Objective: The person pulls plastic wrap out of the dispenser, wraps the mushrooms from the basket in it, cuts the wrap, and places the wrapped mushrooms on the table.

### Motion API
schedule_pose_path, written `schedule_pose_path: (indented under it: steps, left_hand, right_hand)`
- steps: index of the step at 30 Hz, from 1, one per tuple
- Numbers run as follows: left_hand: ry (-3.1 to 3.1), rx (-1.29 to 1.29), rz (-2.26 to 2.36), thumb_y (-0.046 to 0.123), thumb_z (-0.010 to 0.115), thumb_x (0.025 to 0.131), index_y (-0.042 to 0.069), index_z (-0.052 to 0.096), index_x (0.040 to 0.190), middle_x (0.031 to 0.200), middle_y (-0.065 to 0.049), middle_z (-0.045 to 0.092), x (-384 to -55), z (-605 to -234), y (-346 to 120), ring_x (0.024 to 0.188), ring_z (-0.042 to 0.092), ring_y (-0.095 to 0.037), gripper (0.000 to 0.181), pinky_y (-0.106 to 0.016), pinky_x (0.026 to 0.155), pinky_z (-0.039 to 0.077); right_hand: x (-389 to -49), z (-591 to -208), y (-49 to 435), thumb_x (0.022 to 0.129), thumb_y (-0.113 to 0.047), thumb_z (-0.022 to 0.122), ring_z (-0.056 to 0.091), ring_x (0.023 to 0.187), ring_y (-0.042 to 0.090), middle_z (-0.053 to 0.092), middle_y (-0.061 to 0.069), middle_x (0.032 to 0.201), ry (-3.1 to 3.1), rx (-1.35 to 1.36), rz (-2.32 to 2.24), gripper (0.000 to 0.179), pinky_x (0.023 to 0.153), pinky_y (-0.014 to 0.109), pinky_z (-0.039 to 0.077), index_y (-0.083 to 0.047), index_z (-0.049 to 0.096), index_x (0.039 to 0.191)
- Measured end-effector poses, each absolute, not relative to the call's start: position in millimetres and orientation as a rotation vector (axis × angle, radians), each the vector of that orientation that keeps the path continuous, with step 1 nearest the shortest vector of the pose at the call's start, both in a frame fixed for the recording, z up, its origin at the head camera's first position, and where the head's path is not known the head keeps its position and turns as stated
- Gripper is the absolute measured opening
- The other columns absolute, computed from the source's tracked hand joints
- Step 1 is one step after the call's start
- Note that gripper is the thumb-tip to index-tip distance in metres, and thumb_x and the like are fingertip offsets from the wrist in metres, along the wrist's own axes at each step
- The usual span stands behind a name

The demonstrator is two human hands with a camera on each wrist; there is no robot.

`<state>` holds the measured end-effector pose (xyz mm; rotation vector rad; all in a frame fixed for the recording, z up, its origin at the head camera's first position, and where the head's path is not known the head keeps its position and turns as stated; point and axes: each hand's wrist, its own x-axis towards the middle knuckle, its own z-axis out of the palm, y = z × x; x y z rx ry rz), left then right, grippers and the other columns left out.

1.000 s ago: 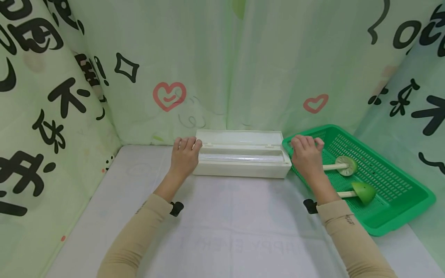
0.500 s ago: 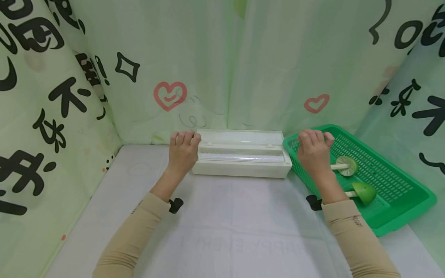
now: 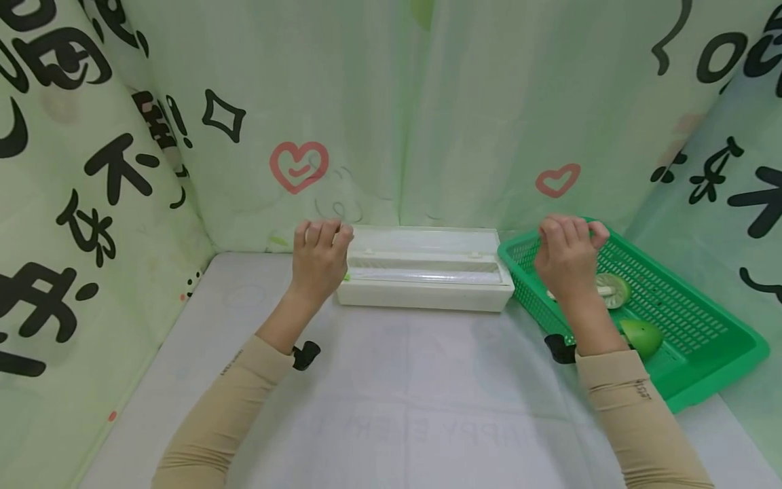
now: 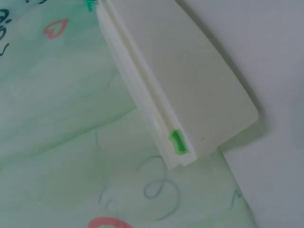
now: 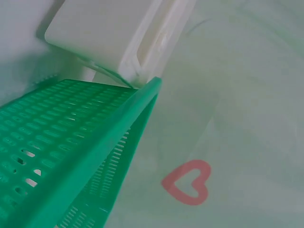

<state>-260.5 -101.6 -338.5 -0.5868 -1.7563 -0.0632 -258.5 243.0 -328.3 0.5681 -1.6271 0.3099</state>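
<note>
Near the back of the table stands a white cling film dispenser (image 3: 424, 296), its lid (image 3: 424, 240) tipped back and a clear roll (image 3: 427, 276) inside. My left hand (image 3: 319, 261) hovers by its left end, fingers loosely curled, nothing visible in them. In the left wrist view the dispenser shows a green slider (image 4: 179, 142). Over the left side of a green basket (image 3: 702, 319) is my right hand (image 3: 569, 258), also loosely curled with nothing visible in it. The right wrist view shows the basket rim (image 5: 109, 133) against the dispenser's end. Neither wrist view shows fingers.
In the basket lie two green, lime-like half pieces with pale stems: one shows its cut face (image 3: 613, 291), the other its rounded side (image 3: 643, 337). A white cloth (image 3: 397, 407) covers the table. Printed green curtains (image 3: 366, 136) hang behind and at both sides.
Both hands have risen away from the dispenser's ends. The right hand has also shifted right over the basket, the left slightly left. Dispenser and basket stay in place.
</note>
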Motion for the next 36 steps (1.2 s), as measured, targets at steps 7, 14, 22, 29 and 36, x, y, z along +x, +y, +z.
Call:
schedule_pose_path:
  steps: [7, 14, 22, 29, 36]
  left_hand:
    - [-1.718, -0.600, -0.083, 0.016, 0.039, 0.097, 0.007, 0.045, 0.089, 0.087, -0.008, 0.046, -256, -328, -100, 0.078, 0.039, -0.025, 0.013, -0.040, 0.076, 0.035]
    - [-1.694, -0.603, -0.099, 0.017, 0.042, 0.096, 0.007, 0.045, 0.090, 0.088, -0.009, 0.046, -250, -317, -98, 0.079, 0.040, -0.025, 0.012, -0.040, 0.075, 0.034]
    - [-1.672, -0.602, -0.131, 0.016, 0.044, 0.094, 0.008, 0.045, 0.091, 0.088, -0.008, 0.047, -244, -309, -94, 0.080, 0.041, -0.025, 0.009, -0.041, 0.076, 0.034]
    - [-1.656, -0.621, -0.142, 0.016, 0.044, 0.095, 0.007, 0.046, 0.090, 0.088, -0.009, 0.047, -238, -302, -92, 0.080, 0.041, -0.025, 0.010, -0.041, 0.076, 0.034]
    - [-1.649, -0.655, -0.157, 0.013, 0.042, 0.095, 0.006, 0.046, 0.090, 0.087, -0.009, 0.046, -229, -298, -91, 0.080, 0.041, -0.026, 0.010, -0.041, 0.075, 0.034]
  right_hand:
    - [-258, -321, 245, 0.095, -0.009, 0.042, 0.036, 0.068, 0.037, 0.051, 0.019, 0.080, -1.610, 0.549, 0.328, 0.017, 0.072, 0.051, 0.015, 0.001, 0.046, 0.082]
    - [-250, -307, 240, 0.094, -0.007, 0.043, 0.036, 0.068, 0.038, 0.048, 0.021, 0.078, -1.560, 0.529, 0.361, 0.016, 0.073, 0.052, 0.013, 0.002, 0.045, 0.081]
    - [-243, -298, 241, 0.093, -0.004, 0.044, 0.036, 0.069, 0.040, 0.049, 0.022, 0.079, -1.560, 0.513, 0.375, 0.013, 0.074, 0.051, 0.013, 0.002, 0.045, 0.081]
    - [-239, -296, 244, 0.093, -0.006, 0.044, 0.038, 0.070, 0.040, 0.050, 0.021, 0.079, -1.550, 0.492, 0.407, 0.016, 0.077, 0.049, 0.015, 0.003, 0.045, 0.080]
    - [-231, -297, 247, 0.096, -0.016, 0.042, 0.036, 0.068, 0.038, 0.049, 0.020, 0.077, -1.510, 0.490, 0.430, 0.025, 0.075, 0.045, 0.012, 0.002, 0.044, 0.079]
